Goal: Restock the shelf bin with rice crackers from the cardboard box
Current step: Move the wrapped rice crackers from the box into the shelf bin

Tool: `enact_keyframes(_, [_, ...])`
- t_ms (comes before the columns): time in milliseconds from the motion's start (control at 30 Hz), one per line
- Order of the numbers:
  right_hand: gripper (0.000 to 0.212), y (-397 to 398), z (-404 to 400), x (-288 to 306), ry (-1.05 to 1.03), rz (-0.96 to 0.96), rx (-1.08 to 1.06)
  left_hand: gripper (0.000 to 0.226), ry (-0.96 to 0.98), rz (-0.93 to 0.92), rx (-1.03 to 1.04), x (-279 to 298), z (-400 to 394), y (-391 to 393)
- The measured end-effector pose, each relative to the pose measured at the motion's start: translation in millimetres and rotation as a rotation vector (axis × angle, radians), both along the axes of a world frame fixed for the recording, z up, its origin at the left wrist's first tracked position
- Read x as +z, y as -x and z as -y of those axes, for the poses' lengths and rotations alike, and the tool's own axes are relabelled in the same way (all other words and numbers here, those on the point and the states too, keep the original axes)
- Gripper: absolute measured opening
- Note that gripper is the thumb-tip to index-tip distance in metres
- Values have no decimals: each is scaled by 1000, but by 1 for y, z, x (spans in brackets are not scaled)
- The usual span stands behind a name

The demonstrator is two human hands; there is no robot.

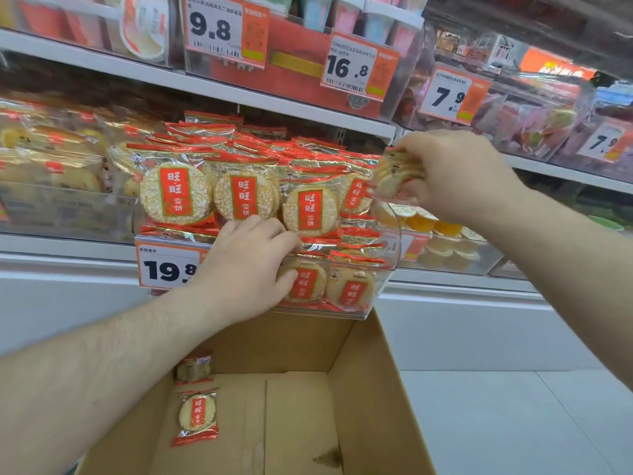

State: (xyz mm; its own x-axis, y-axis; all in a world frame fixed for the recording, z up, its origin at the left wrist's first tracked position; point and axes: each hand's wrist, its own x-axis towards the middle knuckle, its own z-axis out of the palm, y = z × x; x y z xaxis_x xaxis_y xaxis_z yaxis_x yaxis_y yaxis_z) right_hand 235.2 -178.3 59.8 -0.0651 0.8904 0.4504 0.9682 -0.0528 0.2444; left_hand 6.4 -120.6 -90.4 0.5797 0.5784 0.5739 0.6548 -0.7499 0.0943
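While the cardboard box [370,389], w/ two cracker packs [198,414] left inside, sits just below the shelf bin [388,265], the bin's front packs are pressed by the left hand [251,265], fingers spread, and a stack of rice crackers [394,174] is gripped by the right hand [459,173] at the bin's right rim.

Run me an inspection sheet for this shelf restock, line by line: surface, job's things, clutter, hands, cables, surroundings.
Surface: white shelf carrying clear bins.
Job's things: shelf bin piled high with rice cracker packets; cardboard box below holds two loose packets.
Clutter: nothing seen.
Hands: left hand presses on packets at the bin front; right hand holds a bunch of packets at the bin's right edge.
Cables: nothing seen.
Surroundings: price tags 19.8, 9.8, 16.8; neighbouring snack bins.
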Motion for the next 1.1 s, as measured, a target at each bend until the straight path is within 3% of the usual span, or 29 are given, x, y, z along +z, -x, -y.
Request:
enact_keyframes(233, [43,10,-62,-1,212,44,42,20,44,46,-47,-4,-6,-5])
enact_keyframes(500, [55,-11,-93,-13,314,-154,14,25,-13,62,-49,-8,-6,-5])
enact_keyframes(633, [65,-19,-98,-30,191,-82,-33,24,-11,67,-54,-8,-6,-5])
enact_keyframes(800, [43,-16,-99,-49,82,83,-2,24,-15,68,-58,-10,-6,-5])
enact_keyframes(1100, [55,-13,-94,-54,170,-74,-45,22,21,97,-81,-9,-7,-3])
